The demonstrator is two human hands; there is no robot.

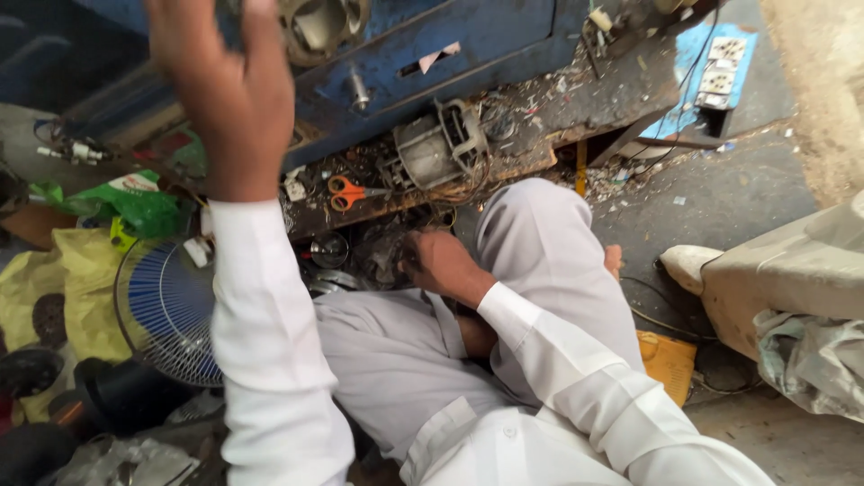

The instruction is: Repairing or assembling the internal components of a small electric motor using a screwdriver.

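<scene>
**Right hand on the dark motor part in the lap, left hand raised**

We have our right hand (441, 261) down between the knees, fingers curled over a dark, greasy motor part (382, 256) that sits low in front of our lap, just below the edge of the cluttered bench (576, 108). The grip looks closed around the part's right side, though the fingertips are hidden behind it, so we cannot tell how firmly it holds. Our left hand (225, 81) is lifted high toward the blue cabinet (468, 45), blurred, palm away from us, fingers loosely spread with nothing visible in them.

As we judge it, the work is partway along: 1 stripped motor housing (441, 144) already lies on the bench with loose wires beside it, and orange-handled scissors (346, 192) rest just left of it, untouched. The part in our lap looks not yet finished, since it is in hand and not set aside.

A blue fan guard (166, 310) lies left of our left sleeve, near a green bag (135, 207). A white socket board (720, 72) hangs at the upper right.
</scene>
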